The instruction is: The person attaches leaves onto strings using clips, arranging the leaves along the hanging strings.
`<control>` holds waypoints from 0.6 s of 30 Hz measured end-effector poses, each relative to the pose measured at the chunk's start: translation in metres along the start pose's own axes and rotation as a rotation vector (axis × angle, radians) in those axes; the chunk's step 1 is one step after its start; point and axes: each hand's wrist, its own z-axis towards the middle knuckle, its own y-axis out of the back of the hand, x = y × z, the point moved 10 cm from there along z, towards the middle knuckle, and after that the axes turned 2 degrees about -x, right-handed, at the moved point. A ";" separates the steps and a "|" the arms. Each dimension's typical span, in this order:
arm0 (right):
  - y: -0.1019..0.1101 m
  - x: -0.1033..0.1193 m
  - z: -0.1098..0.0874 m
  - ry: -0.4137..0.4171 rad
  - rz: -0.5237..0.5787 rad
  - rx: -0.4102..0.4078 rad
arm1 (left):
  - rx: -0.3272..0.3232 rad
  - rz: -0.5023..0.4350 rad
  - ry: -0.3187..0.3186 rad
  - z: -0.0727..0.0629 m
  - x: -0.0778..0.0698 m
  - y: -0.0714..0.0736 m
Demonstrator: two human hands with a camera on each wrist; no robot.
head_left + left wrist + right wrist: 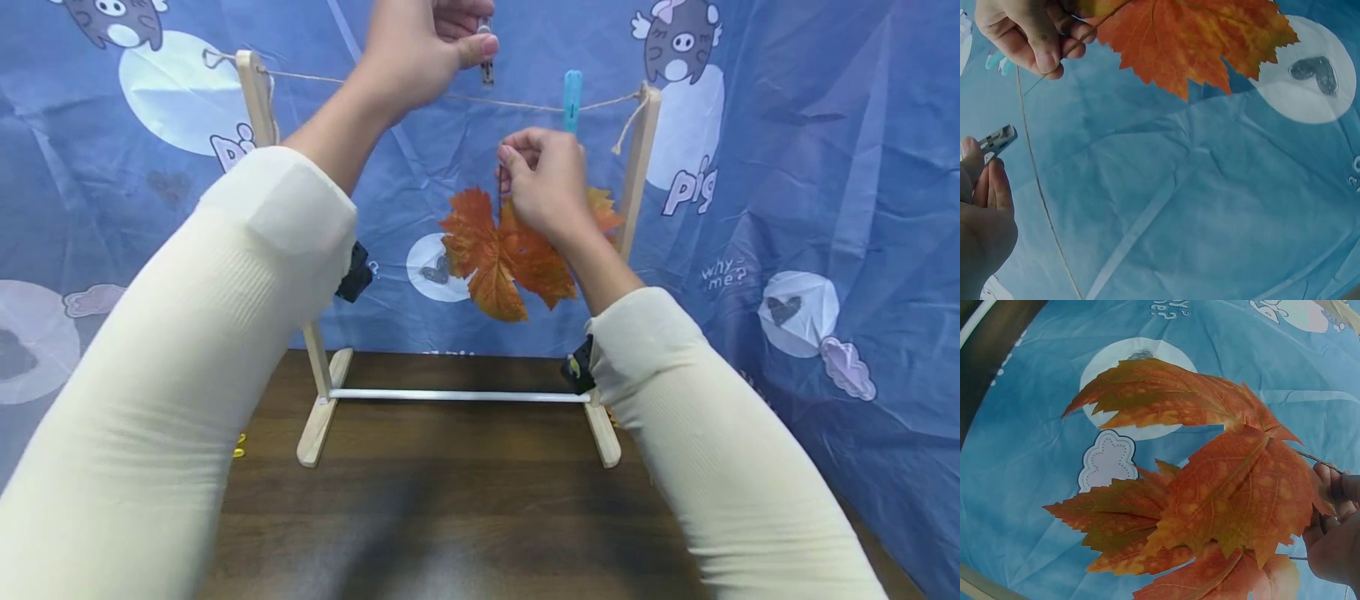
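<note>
Orange leaf (504,254), jagged and veined

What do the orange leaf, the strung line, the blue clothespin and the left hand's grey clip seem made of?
Orange leaf: probably printed fabric, matte, with blotchy colouring and visible veins.
Strung line: likely natural-fibre twine, dull, going by its tan, stringy look.
Blue clothespin: apparently plastic, evenly coloured.
Grey clip: slightly shiny; metal or plastic, I can't tell.
</note>
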 end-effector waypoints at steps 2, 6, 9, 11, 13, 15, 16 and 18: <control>0.001 -0.001 0.001 0.007 -0.004 -0.003 | 0.008 -0.015 0.007 0.002 0.001 -0.004; 0.002 -0.003 0.001 0.009 -0.008 -0.006 | 0.025 -0.024 0.036 0.004 0.006 -0.011; 0.002 -0.005 0.001 0.009 -0.011 -0.007 | 0.038 0.001 0.046 0.005 0.010 -0.016; 0.001 -0.007 0.001 0.006 -0.012 -0.008 | 0.042 0.039 0.036 0.005 0.010 -0.018; 0.000 -0.006 0.000 0.021 -0.017 -0.011 | 0.040 0.062 0.023 0.005 0.010 -0.019; 0.000 -0.006 0.000 0.025 -0.027 -0.013 | 0.043 0.076 0.022 0.005 0.011 -0.021; 0.000 -0.005 0.000 0.026 -0.033 -0.015 | 0.048 0.084 0.022 0.004 0.011 -0.021; 0.000 -0.005 0.000 0.030 -0.056 -0.017 | 0.061 0.078 0.030 0.003 0.013 -0.023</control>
